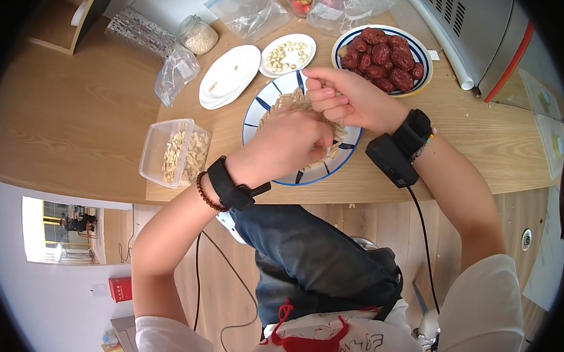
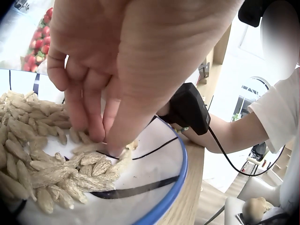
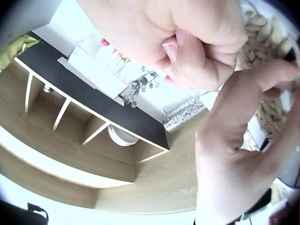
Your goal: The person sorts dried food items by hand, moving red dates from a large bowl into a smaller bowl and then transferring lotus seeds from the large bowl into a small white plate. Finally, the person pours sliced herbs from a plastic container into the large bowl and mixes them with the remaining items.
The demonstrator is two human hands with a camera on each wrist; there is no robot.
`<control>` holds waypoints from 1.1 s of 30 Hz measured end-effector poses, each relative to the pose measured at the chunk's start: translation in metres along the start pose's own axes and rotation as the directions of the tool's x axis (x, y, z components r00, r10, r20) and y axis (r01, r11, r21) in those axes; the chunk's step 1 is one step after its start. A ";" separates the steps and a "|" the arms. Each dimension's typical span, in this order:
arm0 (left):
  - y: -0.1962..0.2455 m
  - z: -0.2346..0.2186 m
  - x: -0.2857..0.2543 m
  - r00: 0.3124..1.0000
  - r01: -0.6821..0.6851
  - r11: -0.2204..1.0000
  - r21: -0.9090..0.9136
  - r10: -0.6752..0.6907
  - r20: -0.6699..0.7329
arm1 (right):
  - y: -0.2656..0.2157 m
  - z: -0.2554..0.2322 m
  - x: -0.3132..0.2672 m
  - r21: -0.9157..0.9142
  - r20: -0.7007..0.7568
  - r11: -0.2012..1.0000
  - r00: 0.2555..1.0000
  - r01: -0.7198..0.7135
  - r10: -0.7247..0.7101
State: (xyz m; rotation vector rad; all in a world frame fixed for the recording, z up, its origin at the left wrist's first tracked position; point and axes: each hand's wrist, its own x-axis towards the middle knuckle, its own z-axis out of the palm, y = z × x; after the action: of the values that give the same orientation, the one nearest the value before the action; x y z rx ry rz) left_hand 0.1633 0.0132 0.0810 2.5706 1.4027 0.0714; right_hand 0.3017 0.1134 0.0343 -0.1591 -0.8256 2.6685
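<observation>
A white plate with blue markings [image 1: 254, 112] holds a heap of pale, wrinkled, elongated pieces [image 2: 61, 180]. The left hand [image 1: 283, 141] reaches over the plate from the left; in the left wrist view its thumb and fingertips come together and pinch a pale piece [image 2: 124, 158] near the rim. Above the plate's right side is the right hand [image 1: 361, 101], its fingers curled in towards the palm. The right wrist view shows this hand [image 3: 197, 47] beside the left one [image 3: 229, 159], with nothing visible in its fingers; the inside of its palm is hidden.
Red dates [image 1: 380, 57] fill a bowl at the back right. Behind the plate are a small dish of round pale pieces [image 1: 287, 53] and stacked white plates [image 1: 226, 79]. A clear tub [image 1: 160, 152] stands left, a glass jar [image 1: 200, 37] and plastic bags [image 1: 251, 14] at the back.
</observation>
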 end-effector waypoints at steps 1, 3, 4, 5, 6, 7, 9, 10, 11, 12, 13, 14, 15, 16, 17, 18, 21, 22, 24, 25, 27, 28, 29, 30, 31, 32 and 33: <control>-0.002 0.002 0.001 1.000 0.026 0.999 -0.028 -0.026 0.008 | 0.000 0.000 0.000 -0.008 0.000 1.000 1.000 0.003 -0.003; -0.006 0.006 0.002 0.997 0.077 0.994 -0.082 -0.075 0.026 | 0.001 -0.001 0.001 -0.022 -0.001 1.000 1.000 0.011 -0.011; -0.007 0.007 0.002 0.997 0.079 0.993 -0.086 -0.076 0.027 | 0.001 -0.001 0.001 -0.021 -0.003 1.000 1.000 0.013 -0.013; -0.009 0.008 0.002 0.997 0.080 0.993 -0.089 -0.078 0.028 | 0.002 0.000 0.001 -0.021 -0.004 1.000 1.000 0.014 -0.015; -0.009 0.008 0.002 0.996 0.081 0.992 -0.092 -0.079 0.028 | 0.002 0.000 0.001 -0.022 -0.006 1.000 1.000 0.016 -0.016; -0.008 0.007 0.002 0.997 0.075 0.991 -0.109 -0.071 0.035 | 0.002 0.000 0.001 -0.036 -0.006 0.999 1.000 0.011 -0.012; -0.006 0.005 0.002 0.997 0.062 0.988 -0.143 -0.055 0.051 | 0.002 -0.001 0.001 -0.063 -0.005 0.998 1.000 0.003 -0.004; -0.006 0.005 0.002 0.998 0.062 0.988 -0.144 -0.057 0.039 | 0.002 0.000 0.001 -0.065 -0.012 0.998 1.000 0.005 -0.005; -0.007 0.006 0.000 0.998 0.063 0.987 -0.147 -0.060 0.026 | 0.002 0.002 0.001 -0.068 -0.020 0.998 1.000 0.005 -0.007; -0.008 0.006 -0.001 0.998 0.063 0.987 -0.149 -0.062 0.013 | 0.002 0.003 0.001 -0.072 -0.028 0.997 1.000 0.006 -0.008; -0.008 0.006 -0.002 0.997 0.077 0.989 -0.123 -0.074 0.032 | 0.002 0.003 0.000 -0.075 -0.030 0.997 1.000 0.005 -0.008; -0.009 0.005 -0.005 0.995 0.091 0.991 -0.097 -0.086 0.050 | 0.002 0.003 0.001 -0.079 -0.031 0.997 0.999 0.005 -0.008; -0.009 0.003 -0.007 0.993 0.104 0.992 -0.070 -0.099 0.066 | 0.002 0.003 0.001 -0.084 -0.033 0.996 0.999 0.004 -0.007; -0.006 -0.002 -0.009 0.986 0.155 0.985 -0.078 -0.149 0.078 | 0.002 0.005 0.000 -0.092 -0.041 0.996 0.999 0.003 -0.007; -0.003 -0.007 -0.012 0.976 0.204 0.975 -0.085 -0.197 0.091 | 0.002 0.006 0.000 -0.101 -0.049 0.995 0.999 0.002 -0.007; 0.000 -0.015 -0.014 0.965 0.252 0.964 -0.091 -0.242 0.104 | 0.002 0.006 -0.001 -0.109 -0.058 0.994 0.998 0.003 -0.009; 0.001 -0.042 -0.016 0.944 0.303 0.942 -0.144 -0.317 -0.088 | 0.003 0.006 -0.001 -0.125 -0.049 0.992 0.999 0.008 -0.014; 0.005 -0.049 -0.013 0.935 0.287 0.945 -0.153 -0.311 -0.167 | 0.005 0.007 -0.002 -0.147 -0.062 0.989 0.998 0.020 -0.029; 0.010 -0.063 -0.008 0.896 0.258 0.952 -0.164 -0.300 -0.327 | 0.007 0.010 -0.001 -0.192 -0.081 0.980 0.995 0.042 -0.059; 0.012 -0.064 -0.003 0.902 0.207 0.966 -0.155 -0.250 -0.352 | 0.007 0.013 -0.002 -0.198 -0.074 0.979 0.995 0.053 -0.069; 0.007 -0.052 0.004 0.902 0.106 0.994 -0.032 -0.110 -0.417 | 0.008 0.019 -0.005 -0.211 -0.064 0.975 0.994 0.072 -0.088; 0.006 -0.047 0.007 0.896 0.054 0.998 0.031 -0.035 -0.442 | 0.007 0.018 -0.006 -0.205 -0.055 0.976 0.995 0.070 -0.083; 0.008 -0.043 0.007 0.905 0.049 0.999 0.004 -0.043 -0.424 | 0.007 0.016 -0.007 -0.199 -0.046 0.978 0.996 0.069 -0.080; 0.010 -0.041 0.006 0.908 0.056 0.998 -0.030 -0.063 -0.413 | 0.006 0.014 -0.007 -0.193 -0.036 0.979 0.996 0.070 -0.079; 0.013 -0.041 0.004 0.913 0.063 0.996 -0.062 -0.083 -0.400 | 0.006 0.012 -0.006 -0.174 -0.043 0.982 0.995 0.080 -0.088; 0.017 -0.040 0.001 0.917 0.072 0.993 -0.095 -0.104 -0.385 | 0.006 0.009 -0.004 -0.153 -0.049 0.984 0.994 0.088 -0.096; 0.019 -0.037 -0.003 0.928 0.132 0.989 -0.069 -0.148 -0.342 | 0.007 0.007 -0.003 -0.132 -0.054 0.987 0.993 0.094 -0.101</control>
State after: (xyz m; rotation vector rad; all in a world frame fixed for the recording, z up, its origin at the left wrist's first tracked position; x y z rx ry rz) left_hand 0.1716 0.0067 0.1213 2.4979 1.6765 0.5515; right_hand 0.3007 0.1033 0.0362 -0.2239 -0.9612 2.5075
